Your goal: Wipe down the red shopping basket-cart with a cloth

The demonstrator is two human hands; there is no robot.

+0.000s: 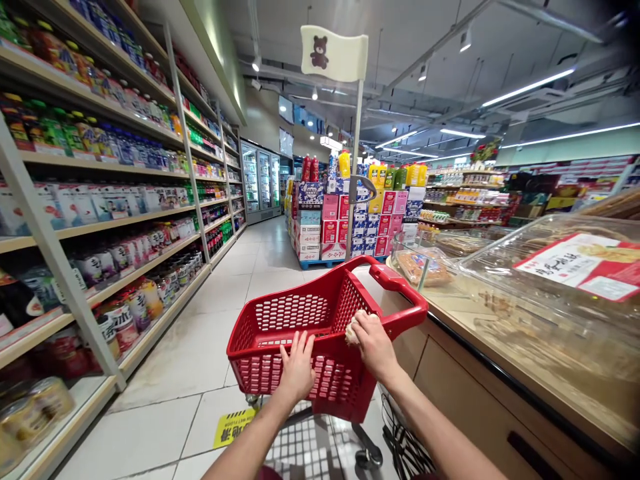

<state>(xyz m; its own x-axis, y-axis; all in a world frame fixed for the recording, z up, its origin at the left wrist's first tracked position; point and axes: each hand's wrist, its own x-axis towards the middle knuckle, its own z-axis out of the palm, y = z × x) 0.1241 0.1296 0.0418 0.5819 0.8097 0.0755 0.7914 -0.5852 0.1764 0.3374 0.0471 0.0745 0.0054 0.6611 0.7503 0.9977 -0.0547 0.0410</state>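
Pale cloth (352, 332) bunched at red cart's (330, 345) near rim. Cloth looks soft, light, easy to squash; best gripped in bunch. Cart looks stiff, hard; wheels could roll, so rim or handle (400, 285) good to hold. Right hand (376, 341): fingers curled tight round cloth. Left hand (299, 369): fingers spread apart, at near rim, gripping nothing. Counter (480, 353) right of cart, drink shelves (120, 227) left.

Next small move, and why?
I'd slide the wad along the cart's near rim, probably toward the left hand: the right hand grips it at that rim, and the left, fingers spread, seems to steady that side.
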